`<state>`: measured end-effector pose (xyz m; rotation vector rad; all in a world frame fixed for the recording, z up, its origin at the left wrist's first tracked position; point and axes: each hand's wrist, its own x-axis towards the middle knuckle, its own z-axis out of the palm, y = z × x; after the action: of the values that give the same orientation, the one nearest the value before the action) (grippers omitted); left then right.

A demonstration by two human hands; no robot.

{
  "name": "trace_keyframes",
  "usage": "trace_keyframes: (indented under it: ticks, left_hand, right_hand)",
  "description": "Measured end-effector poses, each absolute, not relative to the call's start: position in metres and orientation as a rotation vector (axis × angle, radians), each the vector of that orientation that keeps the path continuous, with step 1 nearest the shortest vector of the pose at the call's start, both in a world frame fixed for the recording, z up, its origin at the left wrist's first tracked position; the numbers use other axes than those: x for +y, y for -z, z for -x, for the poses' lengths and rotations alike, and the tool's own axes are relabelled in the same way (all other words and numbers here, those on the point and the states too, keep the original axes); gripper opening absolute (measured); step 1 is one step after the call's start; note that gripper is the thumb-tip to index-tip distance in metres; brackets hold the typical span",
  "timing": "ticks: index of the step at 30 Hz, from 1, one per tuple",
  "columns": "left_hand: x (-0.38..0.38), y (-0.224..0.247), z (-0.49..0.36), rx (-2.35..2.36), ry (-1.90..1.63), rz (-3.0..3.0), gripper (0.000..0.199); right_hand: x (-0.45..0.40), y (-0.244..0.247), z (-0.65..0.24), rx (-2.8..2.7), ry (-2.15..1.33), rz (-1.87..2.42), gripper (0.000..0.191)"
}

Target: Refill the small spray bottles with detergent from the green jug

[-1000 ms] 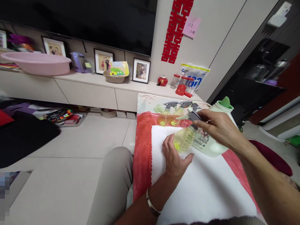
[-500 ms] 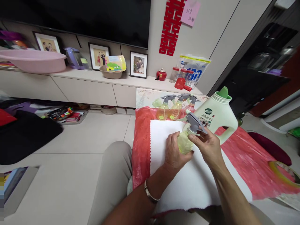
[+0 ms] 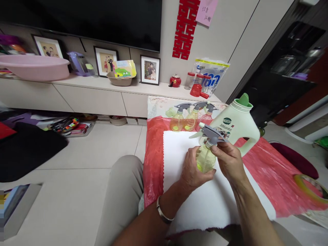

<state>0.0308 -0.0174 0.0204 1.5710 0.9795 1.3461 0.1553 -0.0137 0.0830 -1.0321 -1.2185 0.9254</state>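
A clear spray bottle (image 3: 206, 158) with yellowish liquid and a grey trigger head is held above the white cloth (image 3: 205, 201). My left hand (image 3: 193, 169) is wrapped round its body from the left and below. At the neck, just under the trigger head, the fingers of my right hand (image 3: 229, 159) are closed on the collar. Behind it stand several similar spray bottles (image 3: 177, 122) in a row. A large pale green jug (image 3: 238, 123) with an open mouth stands close behind my right hand, a green piece showing in its opening.
Red plastic sheeting (image 3: 153, 160) covers the table under the cloth. A roll of tape (image 3: 311, 188) lies at the right. Along the back cabinet are red-lidded jars (image 3: 189, 81), a bag (image 3: 215, 73), framed photos (image 3: 150, 70) and a pink basin (image 3: 38, 66).
The trigger head has turned, so its nozzle and lever now point left. The bottle has shifted slightly right and down with both hands still on it.
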Motion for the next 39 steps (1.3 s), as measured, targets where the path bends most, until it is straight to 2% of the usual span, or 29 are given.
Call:
trace_keyframes:
  ticks: [5,11,14,19,24,31,39]
  left_hand:
    - [-0.017,-0.020,-0.032,0.990,-1.360,-1.542,0.077]
    - [-0.016,-0.019,-0.033,1.013,-1.376,-1.551,0.079]
    - [-0.016,-0.019,-0.032,1.018,-1.368,-1.513,0.078]
    - [-0.016,-0.018,-0.033,1.009,-1.381,-1.473,0.076]
    - [-0.015,-0.016,-0.035,1.031,-1.417,-1.539,0.076]
    - [-0.016,-0.019,-0.035,1.041,-1.400,-1.532,0.079]
    - [-0.016,-0.025,-0.032,1.009,-1.349,-1.457,0.080]
  right_hand:
    - [-0.015,-0.085,-0.153,-1.269,-0.948,1.017,0.030]
    - [-0.011,-0.085,-0.145,-1.198,-0.755,1.073,0.066]
    - [-0.010,-0.086,-0.146,-1.158,-0.807,1.065,0.079]
    - [-0.012,-0.086,-0.144,-1.165,-0.955,1.006,0.073]
    - [-0.014,-0.085,-0.140,-1.230,-0.831,1.071,0.064]
    - [-0.012,-0.089,-0.146,-1.217,-0.855,1.048,0.079]
    - [-0.013,-0.089,-0.150,-1.267,-0.860,1.075,0.076]
